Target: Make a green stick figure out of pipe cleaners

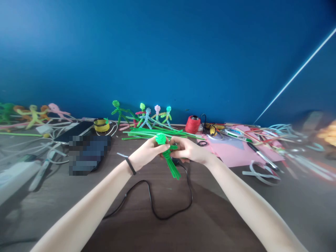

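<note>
A bright green pipe-cleaner figure point(171, 164) is held up over the middle of the table, its coiled round head at the top and a bundle of straight stems hanging below. My left hand point(147, 151) pinches it just under the head, fingers closed. On its other side, my right hand point(190, 149) has its fingers closed on the figure's short side piece, which looks like an arm. Behind both hands lies a loose pile of green pipe cleaners point(139, 133). A black cable point(150, 196) runs over the table below the hands.
Several finished pipe-cleaner figures point(148, 119) stand against the blue wall point(168, 63). A red thread spool point(193, 124) and pink paper point(228, 152) with pens and strips lie right. Left are a yellow tape roll point(102, 125), a dark phone-like slab point(75, 132) and white cables.
</note>
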Motion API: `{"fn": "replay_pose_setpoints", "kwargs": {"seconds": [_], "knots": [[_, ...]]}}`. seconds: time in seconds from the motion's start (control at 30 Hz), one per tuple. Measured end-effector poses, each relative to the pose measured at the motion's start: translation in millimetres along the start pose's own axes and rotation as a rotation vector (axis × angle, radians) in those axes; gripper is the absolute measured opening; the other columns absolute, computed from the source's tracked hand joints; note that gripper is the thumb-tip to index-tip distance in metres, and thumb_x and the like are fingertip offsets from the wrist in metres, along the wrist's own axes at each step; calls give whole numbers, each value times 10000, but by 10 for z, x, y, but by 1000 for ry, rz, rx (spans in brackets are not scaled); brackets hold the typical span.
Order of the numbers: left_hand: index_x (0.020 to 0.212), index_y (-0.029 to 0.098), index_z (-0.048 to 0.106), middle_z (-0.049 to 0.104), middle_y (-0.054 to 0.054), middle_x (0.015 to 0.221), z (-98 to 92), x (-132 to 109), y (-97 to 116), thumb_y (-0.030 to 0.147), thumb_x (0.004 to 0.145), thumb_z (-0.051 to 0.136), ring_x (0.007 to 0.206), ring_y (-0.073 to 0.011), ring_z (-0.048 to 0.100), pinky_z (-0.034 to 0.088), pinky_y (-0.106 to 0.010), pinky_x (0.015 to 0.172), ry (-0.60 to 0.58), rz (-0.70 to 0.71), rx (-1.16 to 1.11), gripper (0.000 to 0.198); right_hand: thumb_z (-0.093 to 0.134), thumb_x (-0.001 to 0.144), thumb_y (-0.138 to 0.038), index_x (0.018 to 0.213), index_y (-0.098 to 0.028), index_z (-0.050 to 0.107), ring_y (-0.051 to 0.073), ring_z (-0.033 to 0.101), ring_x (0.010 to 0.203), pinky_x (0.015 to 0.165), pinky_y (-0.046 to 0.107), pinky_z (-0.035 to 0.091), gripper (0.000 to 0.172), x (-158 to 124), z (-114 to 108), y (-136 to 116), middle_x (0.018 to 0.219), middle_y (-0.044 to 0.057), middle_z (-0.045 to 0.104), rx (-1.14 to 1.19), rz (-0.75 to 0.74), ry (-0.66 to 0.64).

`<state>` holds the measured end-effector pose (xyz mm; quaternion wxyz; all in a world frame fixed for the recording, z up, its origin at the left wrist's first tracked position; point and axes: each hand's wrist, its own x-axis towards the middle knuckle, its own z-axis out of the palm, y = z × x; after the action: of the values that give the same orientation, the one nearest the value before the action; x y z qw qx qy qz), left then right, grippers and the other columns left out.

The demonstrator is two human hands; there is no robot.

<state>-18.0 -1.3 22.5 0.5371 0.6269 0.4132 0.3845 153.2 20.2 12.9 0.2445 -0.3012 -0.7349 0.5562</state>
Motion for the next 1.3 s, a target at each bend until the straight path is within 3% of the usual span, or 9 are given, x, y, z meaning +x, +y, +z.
{"fn": "replay_pose_setpoints", "kwargs": {"seconds": [0.4,0.6,0.7,0.87,1.07,1.23,1.3], "knots": [[664,148,489,450,54,573,-12,-11,0,162,638,499,533,-68,430,361,-199,511,49,38,28,31,572,709,-211,804,-185,436,34,404,434,388,149,323,167,3,22,9,621,-59,497,23,-47,23],[681,138,510,498,33,595,-25,-36,27,201,631,536,552,-93,475,398,-230,531,-58,-46,-29,85,581,715,-253,768,-162,505,78,485,564,508,201,396,130,25,8,38,664,-28,512,-167,-136,132],[685,133,513,514,24,600,-25,-32,29,196,629,545,541,-101,482,408,-246,529,-121,-106,23,90,564,738,-233,772,-158,573,106,521,689,617,230,412,83,26,-4,33,754,5,537,-344,-239,251],[699,137,506,528,18,608,-29,-4,-9,195,646,532,539,-106,491,420,-254,541,-133,-117,32,83,548,761,-193,740,-159,604,107,507,702,646,232,396,69,7,-8,-3,744,12,522,-583,-373,358],[806,130,531,570,-6,688,-58,-13,-15,200,652,513,629,-135,525,425,-266,589,-72,-117,-21,170,540,765,-182,735,-155,583,106,499,685,627,225,386,59,6,-20,-3,735,9,529,-620,-373,381],[855,107,552,598,-39,743,-109,3,8,261,667,574,629,-125,529,423,-248,570,-163,-66,39,245,550,749,-185,745,-154,598,109,500,675,621,231,383,57,9,-51,5,724,7,527,-588,-337,366],[840,107,547,591,-30,689,-135,24,-7,291,652,607,566,-104,507,394,-223,502,-127,-41,77,271,552,748,-202,736,-153,595,110,497,667,617,236,379,67,6,-65,8,719,6,526,-588,-320,362]]}}
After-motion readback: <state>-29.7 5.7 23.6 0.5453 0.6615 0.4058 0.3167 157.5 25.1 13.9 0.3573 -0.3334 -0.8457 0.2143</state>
